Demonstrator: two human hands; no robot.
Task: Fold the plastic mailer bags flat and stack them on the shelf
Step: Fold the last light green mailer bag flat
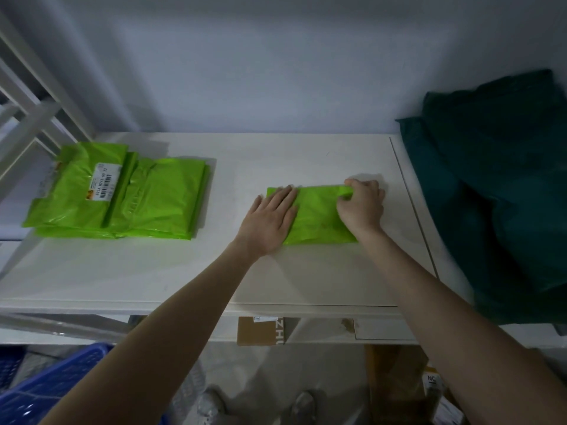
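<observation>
Two hands on green mailer (316,216) | left hand (270,222) fingers flat, pressing | right hand (362,204) fingers pinching its edge

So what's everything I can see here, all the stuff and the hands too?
Mailer bag being folded: one, lime green, shelf middle, under both hands.
Stack of folded mailer bags: several, lime green, shelf left; top one has a barcode label.
Shelf: one, white.
Dark bags: teal, piled at shelf right.
Crate: one, blue, below left.
Cardboard boxes: brown, below the shelf.
Left hand: flat, pressing the bag.
Right hand: pinching the bag's right edge.
</observation>
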